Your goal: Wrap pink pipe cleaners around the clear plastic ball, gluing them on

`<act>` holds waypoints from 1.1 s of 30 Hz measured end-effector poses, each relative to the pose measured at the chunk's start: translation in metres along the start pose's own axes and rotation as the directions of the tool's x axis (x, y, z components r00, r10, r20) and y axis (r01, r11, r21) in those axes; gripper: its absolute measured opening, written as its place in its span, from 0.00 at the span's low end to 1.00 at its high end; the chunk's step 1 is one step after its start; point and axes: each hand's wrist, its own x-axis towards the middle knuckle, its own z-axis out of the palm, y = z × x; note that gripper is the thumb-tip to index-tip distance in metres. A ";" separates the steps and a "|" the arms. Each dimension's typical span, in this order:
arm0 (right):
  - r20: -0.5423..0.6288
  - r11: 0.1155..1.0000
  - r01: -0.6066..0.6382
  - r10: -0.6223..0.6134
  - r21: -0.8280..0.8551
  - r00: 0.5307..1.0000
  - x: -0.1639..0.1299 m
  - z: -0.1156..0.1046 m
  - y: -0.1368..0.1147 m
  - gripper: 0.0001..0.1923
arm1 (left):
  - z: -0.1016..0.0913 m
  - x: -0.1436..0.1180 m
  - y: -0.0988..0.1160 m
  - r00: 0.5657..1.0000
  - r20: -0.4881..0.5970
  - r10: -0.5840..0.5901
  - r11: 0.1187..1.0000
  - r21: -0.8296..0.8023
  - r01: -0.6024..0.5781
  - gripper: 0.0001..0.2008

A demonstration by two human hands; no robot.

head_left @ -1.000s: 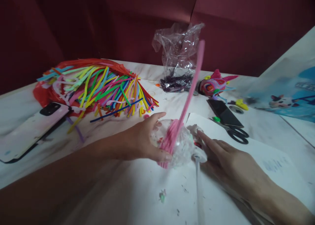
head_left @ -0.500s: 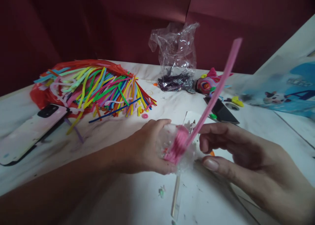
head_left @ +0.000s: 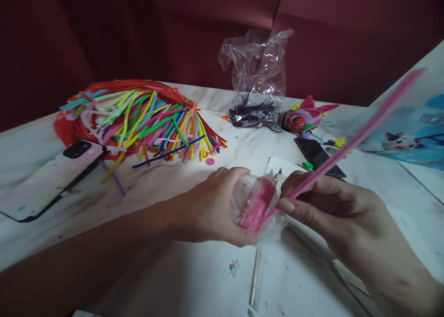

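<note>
A clear plastic bottle (head_left: 243,194) is gripped in my left hand (head_left: 217,206), its fingers wrapped around the side. Pink pipe cleaner rows (head_left: 259,206) cover part of the bottle facing me. From these rows a long pink pipe cleaner (head_left: 354,141) stretches up and to the right. My right hand (head_left: 333,215) pinches that strand between thumb and fingers, close to the bottle. The far side of the bottle is hidden by my left hand and the pink rows.
Many coloured pipe cleaners (head_left: 149,127) spill from a red bag at the back left, beside a phone (head_left: 52,180). Behind stand a clear bag (head_left: 258,76) with dark strands and a pink fish-like figure (head_left: 305,118). A dark flat object (head_left: 319,157) and a thin stick (head_left: 255,277) lie on the table.
My right hand has closed on the pink pipe cleaner, which now leans further to the right. Before, the hand was open beside it. The view has shifted slightly.
</note>
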 end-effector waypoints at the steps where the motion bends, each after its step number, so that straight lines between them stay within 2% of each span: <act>1: -0.002 1.000 0.000 0.000 -0.001 1.000 0.000 -0.001 0.002 0.11 | 0.000 0.000 0.000 1.000 0.003 0.000 1.000 -0.003 0.000 0.42; 14: 0.021 0.999 -0.022 0.021 0.042 1.000 0.006 -0.006 0.011 0.13 | -0.004 0.003 -0.002 0.999 0.047 0.023 0.999 -0.043 -0.021 0.39; 19: 0.042 1.000 0.007 -0.008 0.020 0.999 0.006 -0.006 0.010 0.11 | -0.004 0.002 -0.003 0.997 0.074 0.036 0.998 -0.062 -0.031 0.39; 23: 0.036 1.000 0.003 -0.004 0.015 0.999 0.008 -0.004 0.009 0.11 | -0.004 0.001 -0.004 0.997 0.051 0.053 0.998 -0.046 -0.050 0.37; 33: 0.050 1.000 -0.009 0.010 -0.016 0.999 0.009 -0.006 0.009 0.13 | -0.006 0.002 -0.002 0.994 0.072 0.077 0.997 -0.005 -0.077 0.36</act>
